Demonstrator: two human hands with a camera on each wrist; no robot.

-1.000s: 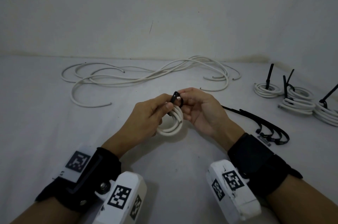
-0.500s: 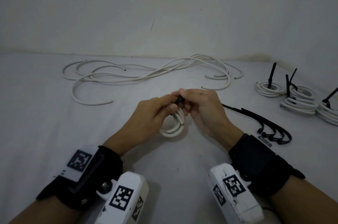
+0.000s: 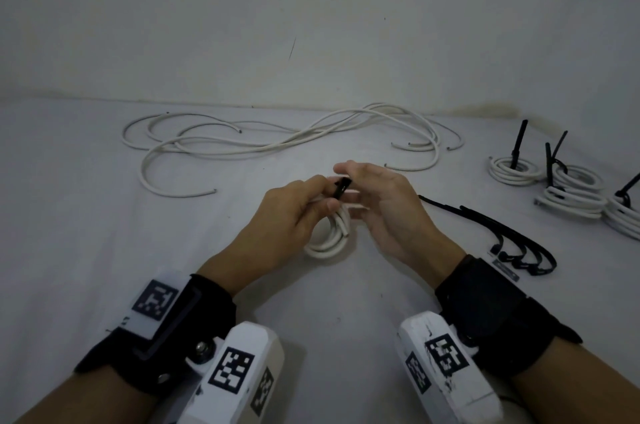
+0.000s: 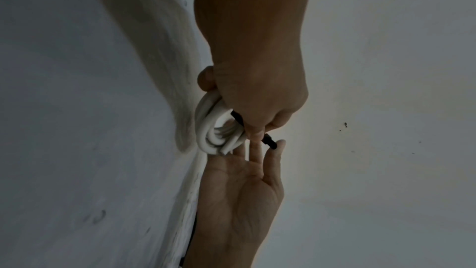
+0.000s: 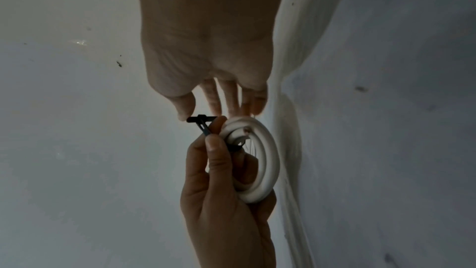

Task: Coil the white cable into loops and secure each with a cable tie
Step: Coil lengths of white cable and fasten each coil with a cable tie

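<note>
- The left hand [image 3: 284, 215] grips a small coil [image 3: 330, 233] of smooth white cable, thumb and forefinger pinching the thin black cable tie [image 3: 341, 187] looped round it.
- The right hand [image 3: 388, 208] is spread, fingers straight, its thumb tip just touching the tie's end.
- Coil and hands are held low over the pale worktop [image 3: 86, 233].
- Loose white cable [image 3: 277, 146] sprawls beyond; tied coils [image 3: 571, 191] and spare ties [image 3: 512, 240] lie to the right.

White cable coil [image 3: 330, 233]: small, few tight loops, held on edge just above table, cut end poking out at its side. Black cable tie [image 3: 341, 186] wrapped round coil's top, tail threaded through head, sticking up. Uncoiled cable [image 3: 277, 143] sprawled behind.
</note>
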